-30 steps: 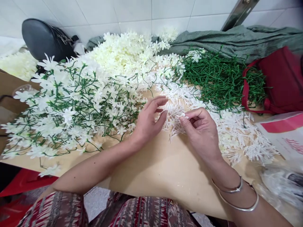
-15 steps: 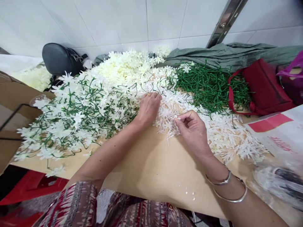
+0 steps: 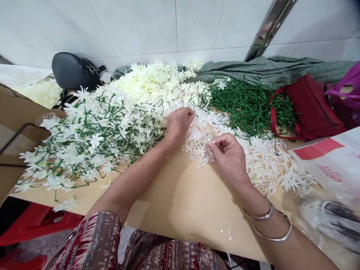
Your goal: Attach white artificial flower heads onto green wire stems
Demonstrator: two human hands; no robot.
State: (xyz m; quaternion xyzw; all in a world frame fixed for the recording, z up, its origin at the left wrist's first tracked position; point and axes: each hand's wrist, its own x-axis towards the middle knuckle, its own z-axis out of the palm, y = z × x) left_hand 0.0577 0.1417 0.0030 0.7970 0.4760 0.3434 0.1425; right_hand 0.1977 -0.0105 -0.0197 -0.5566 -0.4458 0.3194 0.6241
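My right hand (image 3: 230, 154) is closed in a pinch, with a small white plastic flower piece (image 3: 210, 142) between thumb and forefinger. My left hand (image 3: 179, 124) is curled, its fingertips together at the edge of the white pieces; what they hold, if anything, is hidden. Thin white plastic stamens (image 3: 198, 144) lie loose under and between both hands. Beside my left forearm spreads a heap of white artificial flowers on green stems (image 3: 109, 127). Cream flower heads (image 3: 149, 78) are piled behind the left hand.
Green plastic stems (image 3: 250, 107) are heaped at the back right, against a red bag (image 3: 315, 107). More white stamens (image 3: 292, 174) lie right of my right hand. A black bag (image 3: 73, 71) stands at back left, a cardboard box (image 3: 17, 108) at the left edge.
My left hand has turned and its fingers have shifted slightly right, so the thumb side shows more. The right hand keeps its pinch nearly in place. The view has tilted slightly.
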